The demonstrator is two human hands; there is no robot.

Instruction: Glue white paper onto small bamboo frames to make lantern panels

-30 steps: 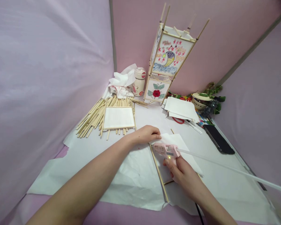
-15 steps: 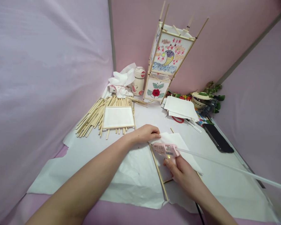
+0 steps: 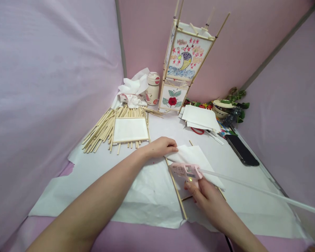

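My right hand (image 3: 204, 194) grips a pink hot glue gun (image 3: 182, 169), its small light glowing and a long clear glue stick (image 3: 241, 181) running out of its back to the right. The nozzle is at the left side stick of a wooden frame (image 3: 176, 191), near its far end. My left hand (image 3: 163, 147) has its fingers curled on the edge of a white sheet of paper (image 3: 199, 159), folded back over the far part of the frame. Its fingertips are partly hidden.
Left lie many wooden sticks (image 3: 99, 134) with a papered frame (image 3: 131, 129) on top. Behind stand a bottle (image 3: 152, 92) and a tall decorated lantern (image 3: 182, 57). Right are paper sheets (image 3: 201, 117), red-handled scissors (image 3: 197, 131), a phone (image 3: 241, 150) and a bowl (image 3: 222, 110).
The glue gun's nozzle has slid slightly toward me along the frame's left stick. My left hand stays on the paper. The whole view has shifted a little.
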